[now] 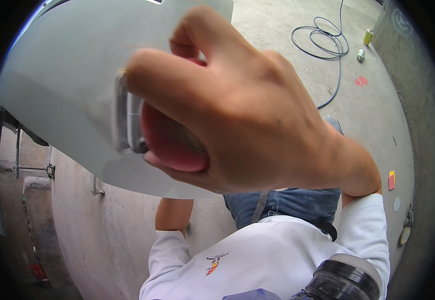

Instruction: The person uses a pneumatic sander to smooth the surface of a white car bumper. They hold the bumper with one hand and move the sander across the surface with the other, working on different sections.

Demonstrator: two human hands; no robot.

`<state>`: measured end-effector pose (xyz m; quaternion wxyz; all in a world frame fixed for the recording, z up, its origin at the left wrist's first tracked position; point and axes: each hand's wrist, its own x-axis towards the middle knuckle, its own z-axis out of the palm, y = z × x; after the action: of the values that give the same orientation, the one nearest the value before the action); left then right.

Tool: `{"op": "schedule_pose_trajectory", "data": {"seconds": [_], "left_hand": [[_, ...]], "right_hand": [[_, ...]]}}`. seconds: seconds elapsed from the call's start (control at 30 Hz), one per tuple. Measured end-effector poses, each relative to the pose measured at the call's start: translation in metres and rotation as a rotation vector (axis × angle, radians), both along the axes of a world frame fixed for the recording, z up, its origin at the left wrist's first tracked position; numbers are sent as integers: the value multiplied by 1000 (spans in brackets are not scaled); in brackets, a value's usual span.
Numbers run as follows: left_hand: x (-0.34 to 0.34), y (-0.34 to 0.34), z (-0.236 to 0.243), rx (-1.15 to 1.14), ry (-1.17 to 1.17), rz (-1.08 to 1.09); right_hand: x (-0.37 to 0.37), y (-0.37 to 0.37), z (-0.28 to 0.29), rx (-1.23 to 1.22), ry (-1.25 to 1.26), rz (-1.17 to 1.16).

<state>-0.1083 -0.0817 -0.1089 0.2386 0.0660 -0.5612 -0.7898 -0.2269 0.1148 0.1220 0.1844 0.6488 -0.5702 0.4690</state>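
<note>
1. Right hand (262,112) is clamped around a red tool (170,142), over a grey panel (62,105); contact cannot be told.
2. Left hand is hidden beneath the panel, its grip unclear.
3. Beyond the right hand, a can (368,37) stands on the floor (277,22).

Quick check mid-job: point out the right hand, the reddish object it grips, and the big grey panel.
Right hand (250,107): head view, on the back of the hand.
Reddish object (166,140): head view, on its rounded side.
Grey panel (60,97): head view, on its broad face.
</note>
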Motion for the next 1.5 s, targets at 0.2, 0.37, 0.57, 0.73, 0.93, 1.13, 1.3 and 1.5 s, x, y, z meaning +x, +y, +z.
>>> {"op": "schedule_pose_trajectory", "data": {"seconds": [0.2, 0.37, 0.57, 0.73, 0.93, 1.13, 1.3, 1.5], "left_hand": [[10, 5, -5, 18, -16, 4], [34, 18, -9, 16, -45, 1], [44, 29, -16, 13, -58, -10], [35, 22, -11, 21, -33, 4], [22, 10, -6, 24, -12, 28], [11, 4, -5, 23, -4, 42], [2, 1, -6, 23, -5, 36], [-5, 0, -7, 23, -6, 29]], "right_hand": [[-3, 19, -34, 26, -68, -11], [-4, 37, -71, 48, -95, 4], [0, 48, -102, 46, -147, -13], [-2, 38, -67, -20, -74, 11], [-16, -4, 15, -86, 111, 82], [-12, -36, 51, 9, 214, 62], [-3, -85, 71, 32, 244, 93], [-12, -59, 60, 42, 275, 91]]}}
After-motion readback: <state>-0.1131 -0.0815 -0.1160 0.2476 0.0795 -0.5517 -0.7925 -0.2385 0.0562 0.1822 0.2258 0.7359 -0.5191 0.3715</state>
